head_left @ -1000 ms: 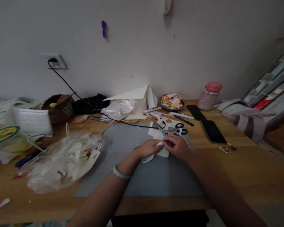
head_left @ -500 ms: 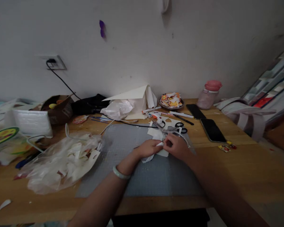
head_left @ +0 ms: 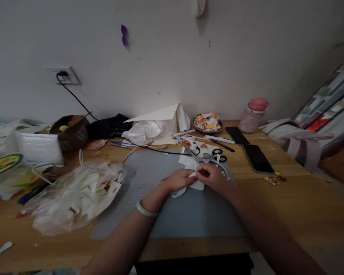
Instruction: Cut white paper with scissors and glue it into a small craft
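Observation:
Over the grey cutting mat point(head_left: 149, 214), my left hand point(head_left: 180, 180) is closed on a small white piece of paper point(head_left: 192, 174), pinching it between thumb and fingers. From the other side my right hand point(head_left: 210, 176) is closed with its fingertips at the same piece. The fingers cover most of the piece. White paper scraps point(head_left: 199, 185) lie beneath and around both hands. Just beyond them rest scissors with black handles point(head_left: 219, 157), their metal blades pointing left. A pale curved band or cable point(head_left: 224, 170) lies behind my right hand.
A clear plastic bag point(head_left: 60, 214) of paper scraps sits left of the mat. Toward the wall are a bowl point(head_left: 208, 128) of printed cutouts, several pens point(head_left: 219, 138) and folded paper point(head_left: 157, 113). Two phones point(head_left: 258, 158) and a pink bottle point(head_left: 251, 118) stand at right.
My right hand has shifted slightly left, closer to my left fingertips at the paper. My left hand stays nearly in place, and the other things on the table have not moved.

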A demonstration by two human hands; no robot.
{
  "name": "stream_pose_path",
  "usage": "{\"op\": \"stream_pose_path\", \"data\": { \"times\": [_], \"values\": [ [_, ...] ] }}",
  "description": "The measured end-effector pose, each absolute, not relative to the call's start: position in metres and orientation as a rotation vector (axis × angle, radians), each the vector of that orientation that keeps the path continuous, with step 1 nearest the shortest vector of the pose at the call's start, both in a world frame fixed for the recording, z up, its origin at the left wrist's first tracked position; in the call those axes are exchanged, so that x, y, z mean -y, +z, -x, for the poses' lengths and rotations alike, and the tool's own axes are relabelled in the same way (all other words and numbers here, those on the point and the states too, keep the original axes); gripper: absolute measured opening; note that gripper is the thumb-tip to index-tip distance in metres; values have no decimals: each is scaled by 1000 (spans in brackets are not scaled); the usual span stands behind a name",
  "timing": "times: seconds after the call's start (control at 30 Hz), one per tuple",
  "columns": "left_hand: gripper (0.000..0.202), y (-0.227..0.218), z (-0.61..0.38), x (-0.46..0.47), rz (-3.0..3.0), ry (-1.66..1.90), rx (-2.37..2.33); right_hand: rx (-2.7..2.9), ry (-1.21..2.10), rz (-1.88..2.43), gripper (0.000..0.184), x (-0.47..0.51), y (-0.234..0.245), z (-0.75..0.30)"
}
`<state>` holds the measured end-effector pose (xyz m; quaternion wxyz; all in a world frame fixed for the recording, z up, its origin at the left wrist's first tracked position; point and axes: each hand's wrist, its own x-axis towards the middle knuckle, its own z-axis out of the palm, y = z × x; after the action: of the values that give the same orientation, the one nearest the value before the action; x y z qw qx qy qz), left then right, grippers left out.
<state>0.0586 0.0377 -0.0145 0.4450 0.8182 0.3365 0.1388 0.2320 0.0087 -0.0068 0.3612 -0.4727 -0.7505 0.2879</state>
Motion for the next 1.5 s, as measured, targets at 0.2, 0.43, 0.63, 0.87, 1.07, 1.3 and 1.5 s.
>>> {"op": "stream_pose_path", "data": {
  "times": [0.2, 0.43, 0.63, 0.87, 1.07, 1.3, 1.5],
  "values": [
    [29, -13, -61, -37, -2125, 269, -853, 1991, 628, 1314, 9, -6, -5, -226],
    [25, -14, -60, -37, -2085, 263, -862, 1882, 368, 1512, 9, -13, -7, -235],
    [25, -14, -59, -37, -2026, 296, -862, 1768, 526, 1383, 7, -18, -6, -245],
    [24, -16, -59, -39, -2064, 298, -847, 2026, 535, 1151, 7, -7, -5, -235],
    [26, -16, -60, -38, -2074, 317, -819, 2084, 515, 1163, 7, -7, -4, -235],
    [29, -15, -61, -37, -2119, 299, -842, 2097, 455, 1219, 9, -5, -4, -232],
    [26, -13, -62, -37, -2106, 301, -873, 2054, 397, 1328, 8, -7, -7, -230]
  ]
}}
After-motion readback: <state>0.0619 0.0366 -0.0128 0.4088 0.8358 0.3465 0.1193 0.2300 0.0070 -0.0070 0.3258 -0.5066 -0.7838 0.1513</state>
